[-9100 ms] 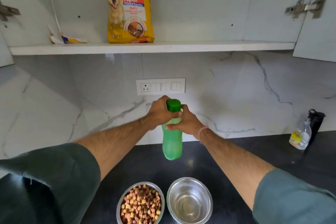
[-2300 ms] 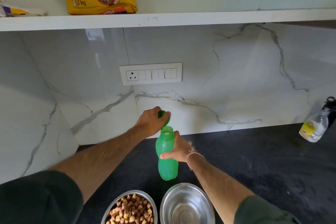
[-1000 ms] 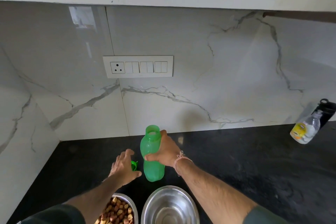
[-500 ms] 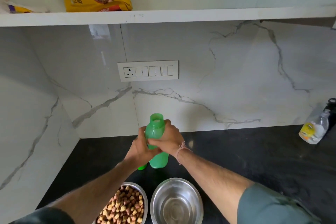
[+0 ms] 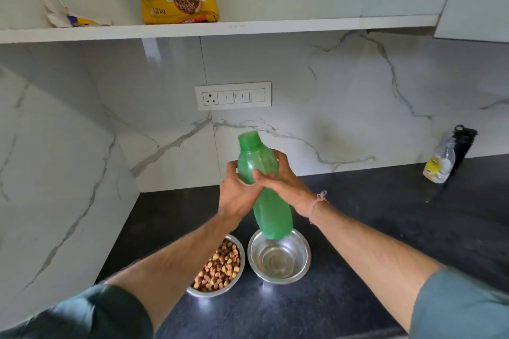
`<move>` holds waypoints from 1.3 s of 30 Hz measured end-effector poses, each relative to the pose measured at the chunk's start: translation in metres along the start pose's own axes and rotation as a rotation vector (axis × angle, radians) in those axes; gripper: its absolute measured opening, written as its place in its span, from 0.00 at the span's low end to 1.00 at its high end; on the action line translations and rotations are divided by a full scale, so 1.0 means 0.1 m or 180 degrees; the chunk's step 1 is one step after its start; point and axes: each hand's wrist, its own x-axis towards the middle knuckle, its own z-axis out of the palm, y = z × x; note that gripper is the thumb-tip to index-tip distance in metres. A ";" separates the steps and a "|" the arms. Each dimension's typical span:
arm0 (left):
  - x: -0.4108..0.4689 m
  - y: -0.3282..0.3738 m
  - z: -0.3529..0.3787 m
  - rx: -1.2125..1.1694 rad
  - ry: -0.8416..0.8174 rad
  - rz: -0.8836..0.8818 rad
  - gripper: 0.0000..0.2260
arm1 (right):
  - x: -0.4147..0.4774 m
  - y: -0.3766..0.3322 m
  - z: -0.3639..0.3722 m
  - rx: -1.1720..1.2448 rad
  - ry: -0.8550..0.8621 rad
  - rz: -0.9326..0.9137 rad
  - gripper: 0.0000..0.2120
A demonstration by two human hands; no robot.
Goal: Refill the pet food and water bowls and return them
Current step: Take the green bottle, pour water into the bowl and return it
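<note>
While half a second ago the bottle (image 5: 271, 209) stood low by the counter (image 5: 371, 228), the left hand (image 5: 237, 197) and right hand (image 5: 287, 184) now clasp its middle, fingers curled round it, and hold it raised, uncapped. Below the grip its base hangs over the water bowl (image 5: 298, 254), which looks nearly empty; the food bowl (image 5: 205, 294) beside is full. Pouring seems next.
</note>
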 end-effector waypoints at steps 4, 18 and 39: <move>-0.46 -0.02 -0.01 -0.0089 -0.0168 -0.0260 0.37 | -0.49 0.17 -0.06 -0.0448 -0.0329 0.0180 0.53; -1.26 -0.36 0.01 -0.1359 -0.1180 -0.1272 0.43 | -1.60 1.00 0.15 -0.1589 0.0086 0.0677 0.49; -2.02 -0.57 0.61 -0.1991 -0.0640 -0.1858 0.18 | -2.14 1.40 -0.18 -0.2317 -0.0006 0.1359 0.38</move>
